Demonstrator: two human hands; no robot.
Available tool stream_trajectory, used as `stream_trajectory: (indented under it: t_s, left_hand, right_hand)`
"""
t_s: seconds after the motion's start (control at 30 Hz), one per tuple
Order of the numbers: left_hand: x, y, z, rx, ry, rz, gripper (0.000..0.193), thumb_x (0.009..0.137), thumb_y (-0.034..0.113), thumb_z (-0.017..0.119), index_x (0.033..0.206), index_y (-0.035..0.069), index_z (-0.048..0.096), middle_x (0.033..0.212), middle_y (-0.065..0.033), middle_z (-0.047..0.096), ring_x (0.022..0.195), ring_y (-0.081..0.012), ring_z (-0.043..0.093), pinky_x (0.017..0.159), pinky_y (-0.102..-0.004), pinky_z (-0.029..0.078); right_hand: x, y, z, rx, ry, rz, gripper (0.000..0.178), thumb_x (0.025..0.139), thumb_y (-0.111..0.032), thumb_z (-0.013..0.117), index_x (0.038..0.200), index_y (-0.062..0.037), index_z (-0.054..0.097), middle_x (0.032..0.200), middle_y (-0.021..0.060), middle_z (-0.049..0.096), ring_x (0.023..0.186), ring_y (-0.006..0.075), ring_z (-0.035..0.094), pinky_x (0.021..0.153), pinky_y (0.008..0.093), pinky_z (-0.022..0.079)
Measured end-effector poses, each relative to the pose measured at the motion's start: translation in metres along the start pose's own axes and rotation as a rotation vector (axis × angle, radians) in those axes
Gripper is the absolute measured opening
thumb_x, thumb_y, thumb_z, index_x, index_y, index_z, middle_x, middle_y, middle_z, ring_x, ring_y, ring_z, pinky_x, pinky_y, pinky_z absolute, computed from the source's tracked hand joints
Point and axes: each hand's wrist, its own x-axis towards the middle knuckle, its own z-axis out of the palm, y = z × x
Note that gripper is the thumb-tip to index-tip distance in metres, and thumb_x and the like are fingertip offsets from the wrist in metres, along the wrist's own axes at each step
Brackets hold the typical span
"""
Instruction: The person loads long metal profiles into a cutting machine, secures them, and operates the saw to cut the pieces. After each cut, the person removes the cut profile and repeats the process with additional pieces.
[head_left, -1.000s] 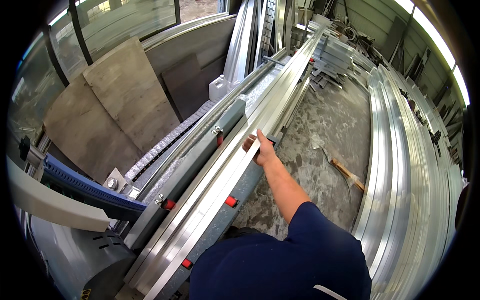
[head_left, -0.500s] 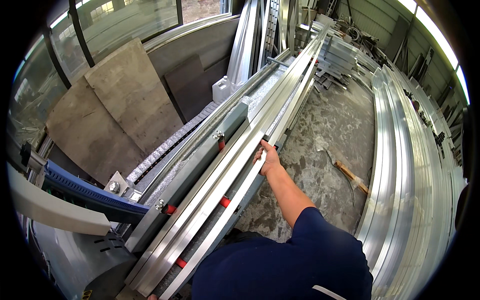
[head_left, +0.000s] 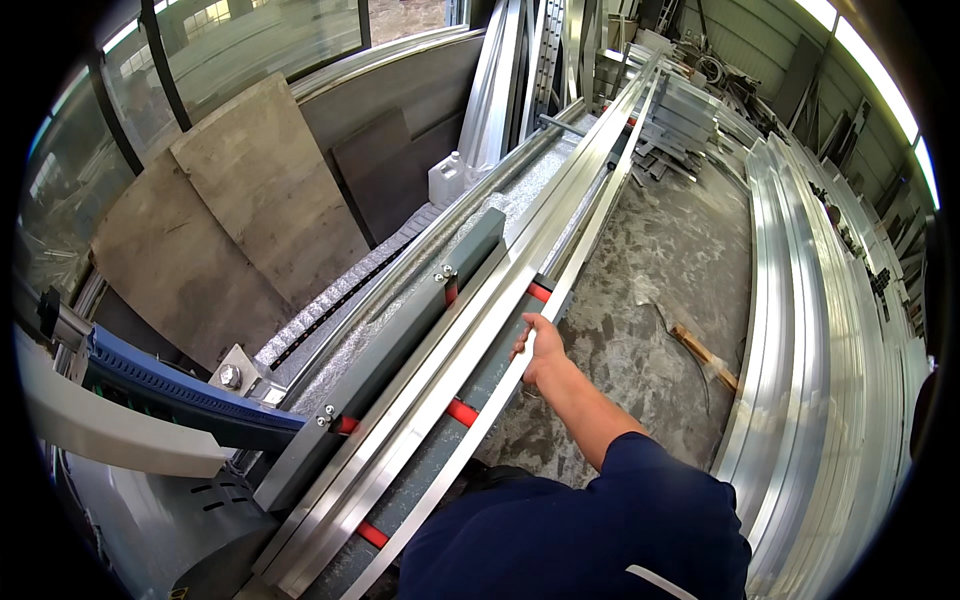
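Observation:
My right hand [head_left: 540,348] is closed round a long, narrow aluminium bar [head_left: 458,458], its fingers curled over the bar's inner side. The bar runs from the lower edge into the far distance. To its left, wider aluminium profiles [head_left: 405,430] lie lengthwise on a roller bed. Red rollers [head_left: 461,412] show in the gap between bar and profiles. My left hand is not in view.
A grey guide rail [head_left: 385,365] borders the profiles on the left, near a blue curved machine part [head_left: 190,385]. Large sheets [head_left: 265,180] lean behind. On the right, long aluminium profiles [head_left: 780,400] are stacked, and a wooden-handled tool [head_left: 705,357] lies on the floor.
My right hand has moved slightly nearer and right with the narrow bar, widening its gap from the profiles. A fingertip at the lower edge has left the view.

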Motion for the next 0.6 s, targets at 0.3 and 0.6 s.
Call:
stream_trajectory:
  t_s: [0.3,0.6]
  left_hand:
    - [-0.001,-0.008,0.016,0.045,-0.066,-0.015,0.025,0.068,0.023,0.07,0.082,0.002,0.065,0.072,-0.0202,0.067,0.07,-0.041,0.067,0.063,-0.0493,0.053]
    - [0.002,0.021,-0.013,0.024,-0.024,0.033,0.025,0.067,0.024,0.071,0.079,0.003,0.067,0.07,-0.0188,0.068,0.064,-0.0404,0.067,0.061,-0.0511,0.053]
  right_hand:
    - [-0.004,0.012,-0.005,-0.025,-0.012,-0.008,0.025,0.084,-0.026,0.065,0.072,-0.0176,0.044,0.06,-0.0012,0.044,0.051,0.0155,0.043,0.054,0.0358,0.04]
    - [0.003,0.003,0.0,-0.013,0.002,-0.013,0.026,0.082,-0.027,0.066,0.07,-0.0188,0.044,0.061,-0.0018,0.044,0.051,0.0145,0.043,0.054,0.0355,0.04]
